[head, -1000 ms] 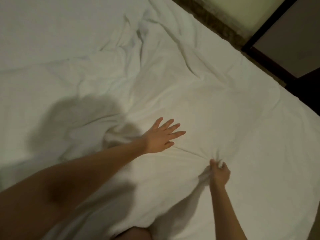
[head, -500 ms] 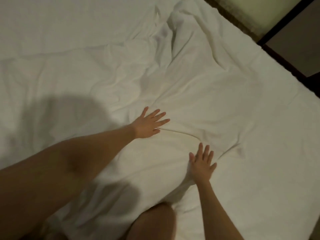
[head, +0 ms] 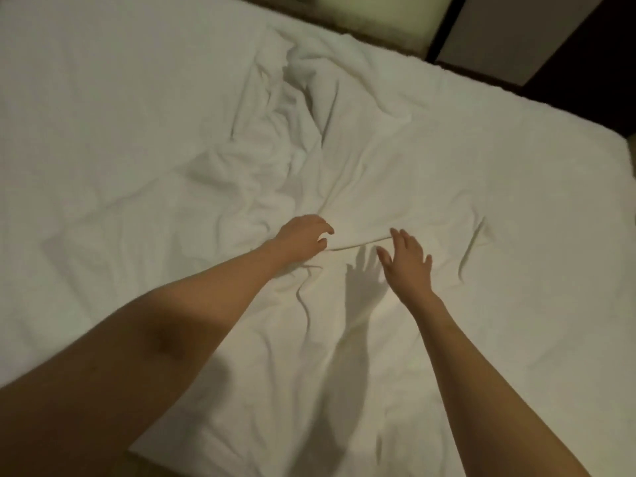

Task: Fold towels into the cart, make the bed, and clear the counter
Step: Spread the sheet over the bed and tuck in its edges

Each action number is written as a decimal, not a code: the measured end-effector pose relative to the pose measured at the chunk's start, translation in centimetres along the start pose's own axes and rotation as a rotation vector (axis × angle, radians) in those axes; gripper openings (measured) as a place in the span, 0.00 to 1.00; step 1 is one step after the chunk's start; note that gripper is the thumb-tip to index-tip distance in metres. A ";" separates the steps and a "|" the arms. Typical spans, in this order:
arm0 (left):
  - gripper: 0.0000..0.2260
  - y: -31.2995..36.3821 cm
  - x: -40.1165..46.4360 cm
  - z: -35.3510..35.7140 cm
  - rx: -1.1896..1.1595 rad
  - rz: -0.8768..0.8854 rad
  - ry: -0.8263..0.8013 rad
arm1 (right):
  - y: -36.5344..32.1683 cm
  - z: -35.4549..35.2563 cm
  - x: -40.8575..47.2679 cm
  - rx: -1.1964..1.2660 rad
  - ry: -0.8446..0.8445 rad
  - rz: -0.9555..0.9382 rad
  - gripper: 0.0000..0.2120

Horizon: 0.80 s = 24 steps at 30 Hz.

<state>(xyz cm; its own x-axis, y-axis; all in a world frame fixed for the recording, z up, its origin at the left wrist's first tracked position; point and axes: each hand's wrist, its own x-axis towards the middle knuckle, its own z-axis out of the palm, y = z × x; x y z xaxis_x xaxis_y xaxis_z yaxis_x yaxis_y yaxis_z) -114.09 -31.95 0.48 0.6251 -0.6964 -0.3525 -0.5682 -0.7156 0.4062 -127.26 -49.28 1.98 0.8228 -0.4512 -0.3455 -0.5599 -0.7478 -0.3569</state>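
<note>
right hand (head: 407, 259) lifted off sheet (head: 447, 173), fingers spread | left hand (head: 303, 241) fingers curling on crease | bunched folds beyond

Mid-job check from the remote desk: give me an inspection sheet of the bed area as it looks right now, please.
Surface: bed, covered edge to edge in white.
Job's things: white sheet, smooth at the left, bunched into a rumpled ridge up the middle, small creases near the hands.
Clutter: nothing seen.
Hands: left hand on the sheet with fingers curled, grip unclear; right hand open, fingers spread, casting a shadow on the sheet.
Cables: nothing seen.
Surroundings: dark panel and pale wall beyond the far edge; dim, warm light.
</note>
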 end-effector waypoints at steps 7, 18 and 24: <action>0.17 2.1 -4.9 -7.1 0.027 -0.005 0.012 | -5.4 -3.1 -5.5 -0.022 -0.025 -0.079 0.25; 0.17 -6.1 -12.1 -15.1 0.049 -0.034 0.058 | -15.2 -2.8 -11.3 -0.059 -0.029 -0.121 0.25; 0.18 -16.4 -14.2 -21.1 0.113 0.056 0.073 | -27.5 0.1 -9.5 -0.036 0.047 -0.076 0.26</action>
<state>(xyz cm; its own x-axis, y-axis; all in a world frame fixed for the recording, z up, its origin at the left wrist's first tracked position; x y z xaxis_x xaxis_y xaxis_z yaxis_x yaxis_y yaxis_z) -102.37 -9.18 16.57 0.6255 -0.7329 -0.2677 -0.6574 -0.6798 0.3249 -119.70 -24.42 14.98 0.8671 -0.4141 -0.2767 -0.4922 -0.7977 -0.3485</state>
